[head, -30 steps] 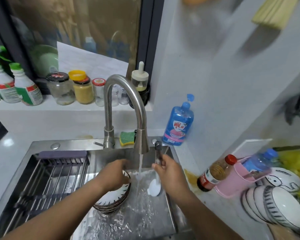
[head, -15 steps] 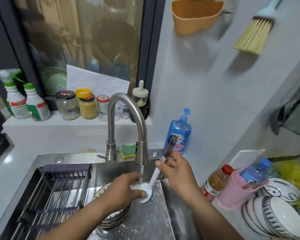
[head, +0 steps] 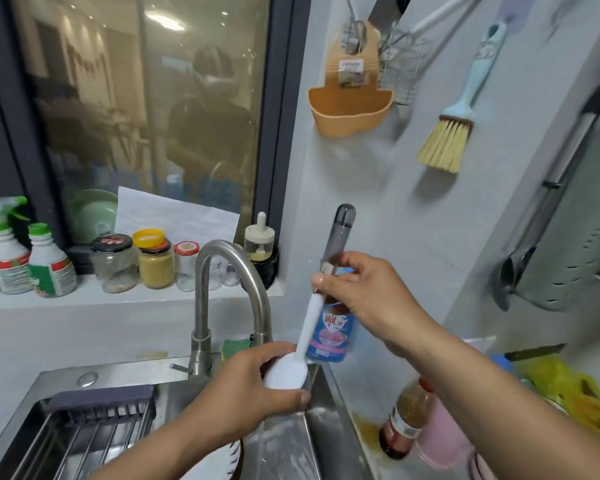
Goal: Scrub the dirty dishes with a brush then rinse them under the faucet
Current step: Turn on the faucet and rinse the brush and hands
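My right hand (head: 368, 299) grips the handle of a long dish brush (head: 310, 320), white below with a grey translucent top end, held tilted in front of the wall. My left hand (head: 257, 386) curls round the brush's white rounded head (head: 286, 374), just under the faucet (head: 229, 292) spout, which it hides. Below my left forearm, the striped rim of a bowl stack (head: 234, 459) peeks out in the steel sink (head: 291, 445). Whether water is running is hidden by my hand.
A dish rack (head: 94, 431) fills the sink's left half. Jars and spray bottles (head: 28, 261) line the sill. A blue soap bottle (head: 329, 337), a sauce bottle (head: 407, 417) and a pink cup (head: 444, 441) stand to the right. A hand broom (head: 451, 133) hangs on the wall.
The view has tilted upward. My right hand raised the brush handle higher, and my left hand moved from the bowls up to the brush head and closed round it.
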The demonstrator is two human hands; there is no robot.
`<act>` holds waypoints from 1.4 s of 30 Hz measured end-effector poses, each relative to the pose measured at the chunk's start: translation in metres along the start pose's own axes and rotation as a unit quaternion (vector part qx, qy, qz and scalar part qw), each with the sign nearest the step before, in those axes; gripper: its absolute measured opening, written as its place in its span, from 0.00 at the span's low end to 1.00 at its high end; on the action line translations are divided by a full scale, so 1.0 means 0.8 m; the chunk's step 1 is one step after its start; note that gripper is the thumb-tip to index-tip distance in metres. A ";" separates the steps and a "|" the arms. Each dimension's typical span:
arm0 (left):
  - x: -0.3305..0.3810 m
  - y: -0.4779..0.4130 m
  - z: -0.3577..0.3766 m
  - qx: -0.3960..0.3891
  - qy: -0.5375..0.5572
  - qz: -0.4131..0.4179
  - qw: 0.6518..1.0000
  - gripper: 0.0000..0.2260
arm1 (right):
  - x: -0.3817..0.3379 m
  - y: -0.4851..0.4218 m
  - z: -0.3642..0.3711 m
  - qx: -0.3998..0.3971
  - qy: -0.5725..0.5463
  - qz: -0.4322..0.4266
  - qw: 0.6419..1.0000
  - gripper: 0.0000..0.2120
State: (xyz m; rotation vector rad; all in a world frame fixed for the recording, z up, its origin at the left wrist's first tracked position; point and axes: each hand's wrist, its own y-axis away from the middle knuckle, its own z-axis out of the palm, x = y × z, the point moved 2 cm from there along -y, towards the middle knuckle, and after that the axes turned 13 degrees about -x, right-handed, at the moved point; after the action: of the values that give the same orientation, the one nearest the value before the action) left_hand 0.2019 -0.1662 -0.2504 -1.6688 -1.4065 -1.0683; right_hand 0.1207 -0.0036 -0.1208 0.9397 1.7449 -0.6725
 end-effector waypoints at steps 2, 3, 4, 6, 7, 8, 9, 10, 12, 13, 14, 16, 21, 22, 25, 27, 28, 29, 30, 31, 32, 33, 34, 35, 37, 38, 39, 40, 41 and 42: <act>0.012 -0.002 -0.010 0.000 0.006 0.004 1.000 0.24 | -0.016 0.001 -0.009 0.006 0.060 -0.002 0.998 0.17; 0.014 -0.002 -0.014 0.004 0.013 0.004 1.000 0.24 | -0.022 0.004 -0.014 0.021 0.118 -0.001 0.993 0.19; 0.018 -0.003 -0.018 0.008 0.023 0.001 1.000 0.23 | -0.029 0.008 -0.020 0.049 0.195 -0.004 0.979 0.21; 0.023 -0.007 -0.025 0.018 0.045 -0.009 0.999 0.21 | -0.040 0.018 -0.029 0.110 0.369 -0.053 0.921 0.19; 0.025 -0.010 -0.029 0.022 0.048 -0.014 0.998 0.21 | -0.046 0.023 -0.030 0.130 0.450 -0.120 0.875 0.16; 0.031 -0.015 -0.033 0.023 0.047 -0.014 0.999 0.23 | -0.053 0.026 -0.030 0.129 0.527 -0.201 0.816 0.13; 0.035 -0.022 -0.038 0.022 0.041 -0.013 0.999 0.25 | -0.059 0.028 -0.027 0.113 0.597 -0.275 0.745 0.11; 0.042 -0.029 -0.042 0.021 0.033 -0.005 0.999 0.26 | -0.063 0.027 -0.023 0.086 0.661 -0.328 0.669 0.12; 0.060 -0.044 -0.051 0.024 0.000 0.010 1.000 0.23 | -0.076 0.022 -0.018 -0.009 0.764 -0.346 0.545 0.14; 0.072 -0.052 -0.056 0.022 -0.015 0.018 0.999 0.21 | -0.082 0.017 -0.019 -0.050 0.796 -0.326 0.508 0.17; 0.082 -0.057 -0.059 0.016 -0.027 0.027 0.999 0.20 | -0.089 0.010 -0.020 -0.075 0.817 -0.305 0.485 0.21; 0.100 -0.069 -0.068 -0.002 -0.041 0.042 0.998 0.21 | -0.105 -0.005 -0.030 -0.074 0.844 -0.289 0.445 0.20; 0.133 -0.084 -0.090 -0.053 -0.058 0.072 0.994 0.23 | -0.151 -0.026 -0.068 -0.072 0.878 -0.266 0.392 0.07; 0.140 -0.087 -0.093 -0.059 -0.060 0.082 0.993 0.21 | -0.159 -0.026 -0.075 -0.072 0.881 -0.258 0.389 0.07; 0.160 -0.095 -0.100 -0.063 -0.059 0.099 0.991 0.20 | -0.176 -0.024 -0.091 -0.053 0.883 -0.271 0.380 0.06; 0.174 -0.108 -0.102 -0.061 -0.086 0.105 0.989 0.22 | -0.183 -0.021 -0.101 -0.030 0.891 -0.270 0.364 0.05; 0.180 -0.113 -0.101 -0.052 -0.101 0.103 0.988 0.23 | -0.184 -0.020 -0.106 -0.023 0.893 -0.268 0.360 0.06; 0.188 -0.120 -0.101 -0.037 -0.114 0.104 0.987 0.23 | -0.186 -0.020 -0.114 -0.017 0.895 -0.265 0.358 0.07; 0.201 -0.128 -0.100 -0.027 -0.125 0.108 0.986 0.21 | -0.192 -0.019 -0.124 -0.011 0.897 -0.261 0.355 0.08; 0.211 -0.133 -0.100 -0.023 -0.133 0.109 0.985 0.19 | -0.196 -0.019 -0.132 -0.007 0.898 -0.259 0.354 0.08; 0.225 -0.142 -0.100 -0.027 -0.142 0.121 0.982 0.18 | -0.204 -0.019 -0.144 -0.005 0.901 -0.254 0.352 0.08; 0.238 -0.151 -0.100 -0.034 -0.152 0.130 0.979 0.18 | -0.212 -0.018 -0.154 -0.007 0.902 -0.243 0.357 0.08; 0.250 -0.157 -0.101 -0.039 -0.157 0.138 0.977 0.17 | -0.220 -0.018 -0.163 -0.010 0.901 -0.235 0.365 0.08; 0.262 -0.163 -0.104 -0.041 -0.158 0.143 0.976 0.17 | -0.229 -0.018 -0.171 -0.012 0.899 -0.226 0.374 0.07; 0.284 -0.181 -0.108 -0.046 -0.171 0.156 0.972 0.18 | -0.243 -0.019 -0.188 0.000 0.900 -0.208 0.383 0.06; 0.293 -0.187 -0.109 -0.048 -0.180 0.163 0.969 0.18 | -0.249 -0.021 -0.194 0.007 0.900 -0.206 0.385 0.06; 0.301 -0.190 -0.111 -0.053 -0.183 0.169 0.967 0.18 | -0.254 -0.023 -0.199 0.013 0.899 -0.204 0.388 0.07; 0.309 -0.196 -0.110 -0.060 -0.181 0.176 0.966 0.18 | -0.259 -0.023 -0.206 0.020 0.899 -0.196 0.391 0.08; 0.313 -0.199 -0.110 -0.066 -0.173 0.181 0.966 0.18 | -0.262 -0.025 -0.210 0.025 0.899 -0.186 0.396 0.10; 0.317 -0.203 -0.109 -0.070 -0.166 0.187 0.966 0.17 | -0.264 -0.026 -0.214 0.027 0.900 -0.173 0.400 0.11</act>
State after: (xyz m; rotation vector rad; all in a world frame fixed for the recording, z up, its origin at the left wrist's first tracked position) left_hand 0.0464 -0.1127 0.0170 -2.1903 -1.1593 -0.7085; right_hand 0.0579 0.0605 0.1368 1.4370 3.9003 0.6448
